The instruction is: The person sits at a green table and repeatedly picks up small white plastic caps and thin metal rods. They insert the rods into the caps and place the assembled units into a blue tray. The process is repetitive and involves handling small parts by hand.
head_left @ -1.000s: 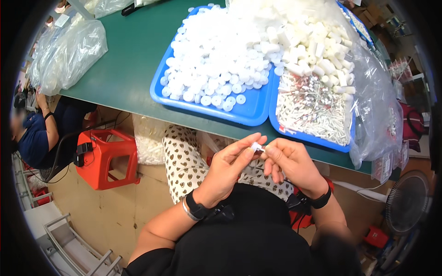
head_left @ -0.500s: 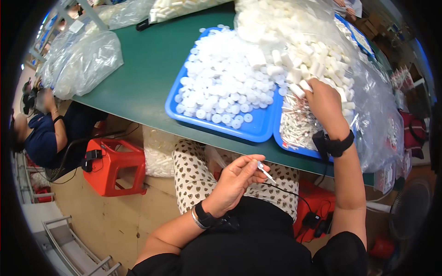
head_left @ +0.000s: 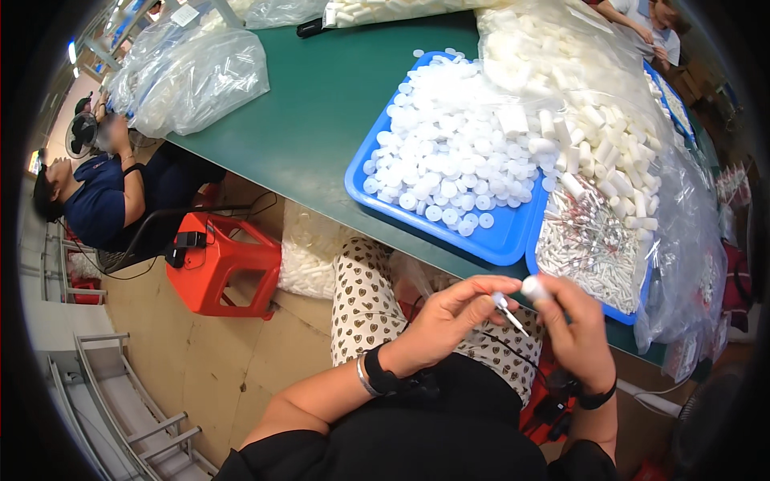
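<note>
Right of centre, low in the frame, the left hand's [head_left: 441, 327] fingers pinch a thin white capped plastic-looking rod [head_left: 515, 320] slanting down-right, while the right hand's [head_left: 579, 337] pinch a stubby white foam-like cylinder [head_left: 532, 289] just beside its upper end.

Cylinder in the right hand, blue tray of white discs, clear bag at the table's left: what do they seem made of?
White cylinder: possibly foam or plastic, matte, from its even, unshiny surface; blur leaves it open.
Blue tray: probably moulded plastic, smooth, from its even colour and rounded rim.
Clear bag: apparently plastic film, glossy, given its see-through creases and reflections.
</note>
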`<state>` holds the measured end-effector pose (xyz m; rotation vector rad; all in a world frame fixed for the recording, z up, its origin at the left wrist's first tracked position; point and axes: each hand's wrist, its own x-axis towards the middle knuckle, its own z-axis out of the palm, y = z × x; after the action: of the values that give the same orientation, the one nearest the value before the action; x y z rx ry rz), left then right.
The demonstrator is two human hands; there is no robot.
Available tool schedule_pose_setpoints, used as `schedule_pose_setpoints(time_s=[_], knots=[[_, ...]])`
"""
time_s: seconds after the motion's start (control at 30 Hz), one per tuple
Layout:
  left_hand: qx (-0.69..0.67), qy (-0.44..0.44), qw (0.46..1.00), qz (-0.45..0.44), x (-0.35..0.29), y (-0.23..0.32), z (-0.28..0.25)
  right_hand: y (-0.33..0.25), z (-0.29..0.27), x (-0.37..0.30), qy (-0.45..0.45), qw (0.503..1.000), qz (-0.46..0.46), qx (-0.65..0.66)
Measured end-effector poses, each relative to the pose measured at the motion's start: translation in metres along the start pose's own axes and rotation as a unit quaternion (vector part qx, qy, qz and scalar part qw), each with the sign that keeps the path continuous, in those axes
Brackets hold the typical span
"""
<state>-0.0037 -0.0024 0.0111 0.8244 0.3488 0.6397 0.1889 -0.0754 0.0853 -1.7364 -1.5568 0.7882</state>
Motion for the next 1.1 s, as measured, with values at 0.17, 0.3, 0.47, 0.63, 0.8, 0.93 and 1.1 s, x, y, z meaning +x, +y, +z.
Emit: schedule_pose_setpoints(time_s=[0.17, 0.3, 0.47, 0.63, 0.8, 0.93, 1.1], knots=[[0.18, -0.013, 0.982, 0.057, -0.002, -0.004, -0.003, 0.022, 0.018, -0.015, -0.065, 0.923, 0.152, 0.348], [0.345, -0.029, 0.928, 0.141, -0.005, -0.003, -0.002, 0.032, 0.017, -0.016, -0.123, 0.91, 0.209, 0.336], [0.331, -0.027, 0.94, 0.081, -0.007, -0.002, -0.004, 0.036, 0.016, -0.014, -0.145, 0.889, 0.237, 0.364], [0.224, 0.01, 0.973, -0.063, -0.008, -0.008, -0.006, 0.045, 0.027, -0.014, -0.143, 0.906, 0.222, 0.331], [-0.048, 0.081, 0.982, -0.161, -0.008, -0.025, -0.014, 0.044, 0.044, -0.018, -0.065, 0.993, 0.077, 0.063], [-0.017, 0.097, 0.982, -0.16, -0.011, -0.031, -0.01, 0.043, 0.057, -0.021, 0.005, 0.999, -0.033, -0.001], [0.153, 0.085, 0.981, -0.08, -0.014, -0.031, -0.008, 0.038, 0.06, -0.025, 0.005, 0.967, 0.102, 0.234]])
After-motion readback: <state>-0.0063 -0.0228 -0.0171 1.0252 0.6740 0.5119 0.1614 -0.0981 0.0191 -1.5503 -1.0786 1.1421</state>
